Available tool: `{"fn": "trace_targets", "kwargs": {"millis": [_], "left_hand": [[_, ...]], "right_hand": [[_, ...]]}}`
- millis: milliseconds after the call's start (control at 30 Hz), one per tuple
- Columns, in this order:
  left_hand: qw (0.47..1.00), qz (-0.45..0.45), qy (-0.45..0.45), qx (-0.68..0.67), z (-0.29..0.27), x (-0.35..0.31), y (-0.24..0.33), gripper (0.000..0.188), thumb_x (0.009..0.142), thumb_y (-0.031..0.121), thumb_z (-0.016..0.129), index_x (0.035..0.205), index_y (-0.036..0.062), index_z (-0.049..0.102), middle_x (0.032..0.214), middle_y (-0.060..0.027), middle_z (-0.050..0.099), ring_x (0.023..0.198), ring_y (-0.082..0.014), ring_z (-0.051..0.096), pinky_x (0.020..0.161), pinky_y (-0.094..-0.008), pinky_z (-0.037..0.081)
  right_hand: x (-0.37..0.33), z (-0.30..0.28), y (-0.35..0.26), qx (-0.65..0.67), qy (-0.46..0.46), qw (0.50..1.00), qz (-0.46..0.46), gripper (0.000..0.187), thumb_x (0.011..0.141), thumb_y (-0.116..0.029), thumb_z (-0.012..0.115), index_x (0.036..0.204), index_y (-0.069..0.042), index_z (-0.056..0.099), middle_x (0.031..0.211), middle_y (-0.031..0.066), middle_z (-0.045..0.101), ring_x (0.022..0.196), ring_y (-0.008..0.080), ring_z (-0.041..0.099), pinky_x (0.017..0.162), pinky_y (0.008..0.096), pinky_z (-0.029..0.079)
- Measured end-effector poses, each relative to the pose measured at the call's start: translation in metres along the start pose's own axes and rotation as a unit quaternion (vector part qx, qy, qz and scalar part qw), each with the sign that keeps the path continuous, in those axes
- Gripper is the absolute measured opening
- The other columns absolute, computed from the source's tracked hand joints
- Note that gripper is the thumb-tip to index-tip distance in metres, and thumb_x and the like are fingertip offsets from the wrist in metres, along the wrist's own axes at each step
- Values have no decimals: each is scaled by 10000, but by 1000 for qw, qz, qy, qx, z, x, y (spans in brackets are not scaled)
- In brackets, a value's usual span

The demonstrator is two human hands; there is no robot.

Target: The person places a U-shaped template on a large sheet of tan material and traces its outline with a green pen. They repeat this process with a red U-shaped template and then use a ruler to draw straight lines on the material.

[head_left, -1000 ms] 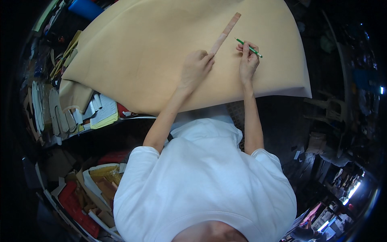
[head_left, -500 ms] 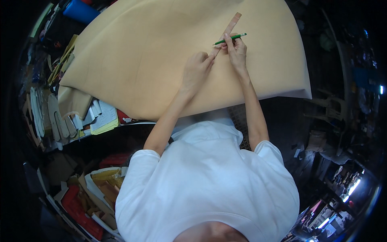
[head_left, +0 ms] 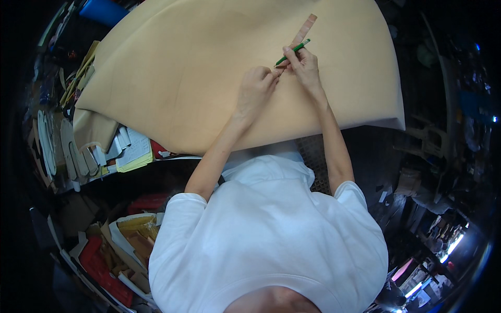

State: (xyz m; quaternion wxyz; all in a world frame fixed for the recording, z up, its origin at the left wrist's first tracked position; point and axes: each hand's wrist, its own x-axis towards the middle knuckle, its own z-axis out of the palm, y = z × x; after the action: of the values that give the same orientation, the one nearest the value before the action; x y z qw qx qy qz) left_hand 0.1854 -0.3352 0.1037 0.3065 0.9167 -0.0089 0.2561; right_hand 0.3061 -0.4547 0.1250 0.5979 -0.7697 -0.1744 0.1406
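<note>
A large tan sheet, leather by its look, [head_left: 193, 78] lies spread under both hands. On it rests a narrow brownish strip [head_left: 304, 30], slanting up to the right. My left hand [head_left: 255, 88] is closed at the strip's near end, thumb and fingers pressed on it. In my right hand [head_left: 307, 69] is a green mechanical pencil [head_left: 293, 51], pinched between thumb and fingers. Its tip points down-left, close to the left fingertips at the strip's edge. Part of the strip's middle is hidden behind the right hand and pencil.
Notepads and papers [head_left: 134, 151] stick out under the sheet's left edge. Cut pattern pieces [head_left: 68, 141] stand at the far left, and a blue roll [head_left: 104, 11] lies at the upper left. Below left is a bin of scraps [head_left: 138, 229]. A chair [head_left: 433, 140] stands at right.
My right hand has turned and drawn the pencil down and left along the strip, toward my left fingers. The pencil now tilts more steeply. My left hand has stayed almost still.
</note>
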Motion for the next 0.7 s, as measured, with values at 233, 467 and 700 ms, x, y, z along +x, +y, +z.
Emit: {"fn": "trace_targets", "kwargs": {"millis": [233,467,700], "left_hand": [[1000,-3,-1,3,3,-1,-2,176,834,125,692,998,60,685,932,-67,589,845,-244,551,762,-363,466],[1000,-13,-23,17,3,2,-1,172,847,133,687,1003,61,682,925,-70,586,853,-250,552,754,-358,470],[963,38,-268,14,-10,63,-32,469,764,204,742,1185,54,602,1154,-88,581,1076,-282,542,879,-396,465]], "right_hand": [[25,-14,10,-71,13,997,-31,316,967,-306,612,915,4,651,712,29,651,637,64,579,566,230,460],[126,-61,24,-129,153,972,-121,325,986,-326,570,957,-9,635,716,40,648,645,87,622,595,248,508],[150,-70,40,-122,209,967,-81,370,1012,-341,516,1010,20,597,756,88,657,656,145,681,592,272,551]]}}
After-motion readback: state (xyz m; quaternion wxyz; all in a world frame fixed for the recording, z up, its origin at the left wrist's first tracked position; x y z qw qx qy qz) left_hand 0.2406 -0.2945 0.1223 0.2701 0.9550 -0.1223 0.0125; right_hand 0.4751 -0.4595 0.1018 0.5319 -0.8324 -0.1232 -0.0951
